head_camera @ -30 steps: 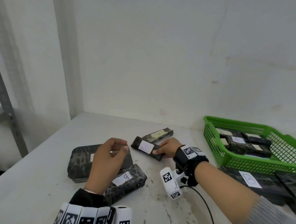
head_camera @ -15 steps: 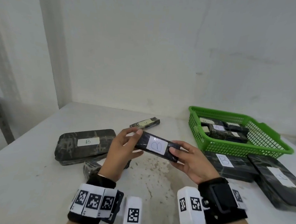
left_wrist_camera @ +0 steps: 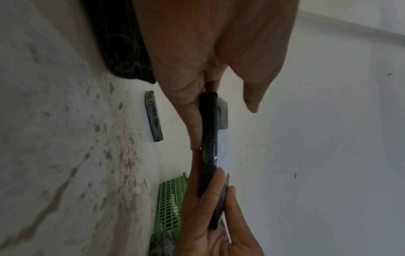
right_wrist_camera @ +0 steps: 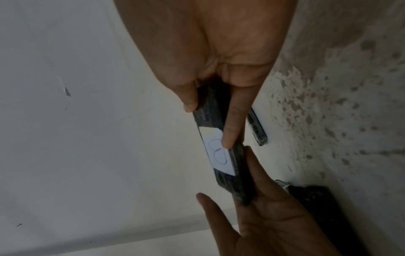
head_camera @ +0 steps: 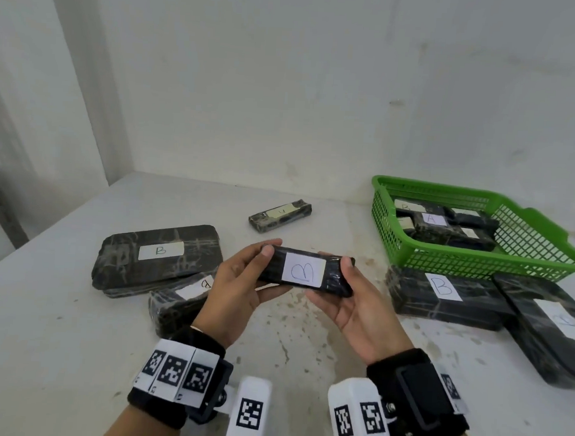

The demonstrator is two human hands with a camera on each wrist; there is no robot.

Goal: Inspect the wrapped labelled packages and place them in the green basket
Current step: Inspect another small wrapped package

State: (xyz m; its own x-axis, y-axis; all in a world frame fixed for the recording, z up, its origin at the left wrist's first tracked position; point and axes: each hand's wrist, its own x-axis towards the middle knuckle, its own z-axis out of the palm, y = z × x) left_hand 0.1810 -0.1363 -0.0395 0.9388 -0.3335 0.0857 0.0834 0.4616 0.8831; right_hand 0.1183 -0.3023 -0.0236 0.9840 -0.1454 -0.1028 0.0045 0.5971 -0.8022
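Head view shows a narrow black wrapped package (head_camera: 306, 271) with a white label marked "B" held up in the air over the stained white surface (head_camera: 41, 321), to the left of the green basket (head_camera: 528, 230) and nearer the person than it. The left hand (head_camera: 239, 288) grips the package's left end, thumb on the label face and fingers behind, and the right hand (head_camera: 358, 308) grips its right end the same way, so the label faces the camera. Inside the green basket lie several wrapped packages, the top one (head_camera: 435, 225) labelled "A". Touching the basket's front wall rests a larger package marked "B" (head_camera: 448, 296), and another large labelled package (head_camera: 553, 328) lies just right of that one. Well to the left of the basket sits a wide flat package marked "B" (head_camera: 157, 257), with a smaller labelled package (head_camera: 178, 298) partly tucked under the left wrist. A slim package with a yellowish label (head_camera: 279, 215) lies left of the basket, toward the wall.
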